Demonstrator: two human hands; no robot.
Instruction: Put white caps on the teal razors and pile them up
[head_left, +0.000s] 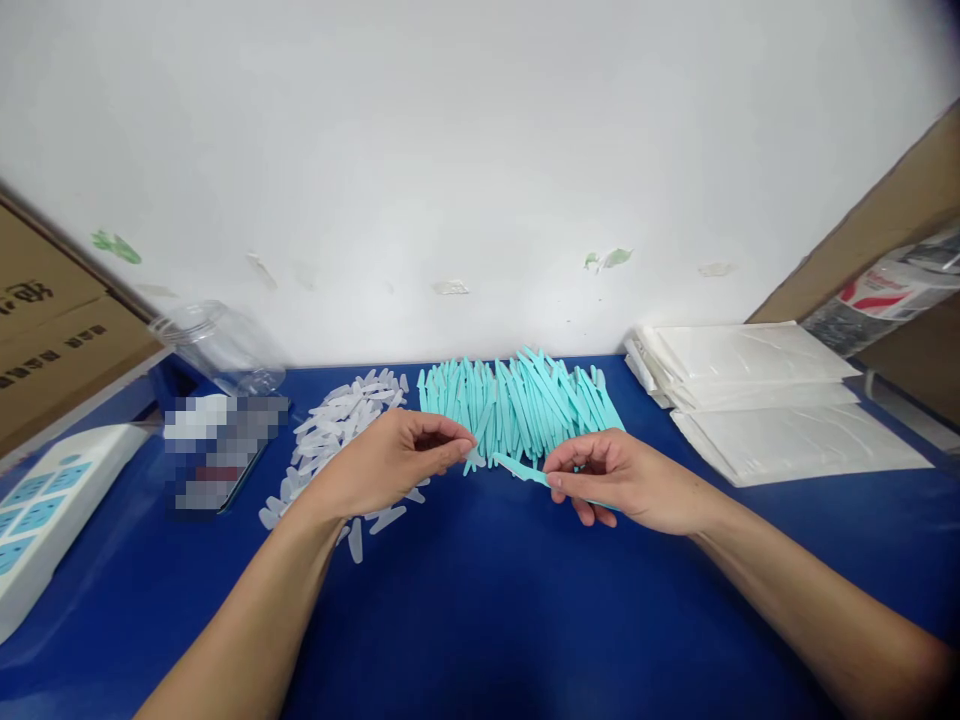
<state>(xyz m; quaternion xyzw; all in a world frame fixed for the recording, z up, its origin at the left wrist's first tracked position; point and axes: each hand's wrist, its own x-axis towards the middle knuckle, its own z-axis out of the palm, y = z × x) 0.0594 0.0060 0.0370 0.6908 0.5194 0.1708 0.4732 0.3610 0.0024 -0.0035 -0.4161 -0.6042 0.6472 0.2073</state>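
My right hand [611, 475] pinches a turquoise eyebrow razor [523, 470] by its handle, the blade end pointing left. Between the thumb and fingertips of my left hand [397, 460] is a small translucent blade cap [475, 457], partly hidden by the fingers. Cap and razor tip are close together but look apart. Just beyond my hands lies a pile of turquoise razors [517, 400], mostly side by side. A heap of loose translucent caps [341, 420] spreads behind and under my left wrist.
Flat white plastic packets [795, 440] are stacked at the right, near a bottle with a red label [877, 295]. A clear jar [225, 345], a blurred-out phone [240, 455], a power strip [45, 510] and a cardboard box [60, 330] stand at the left. A white wall [465, 180] bounds the blue table [480, 620].
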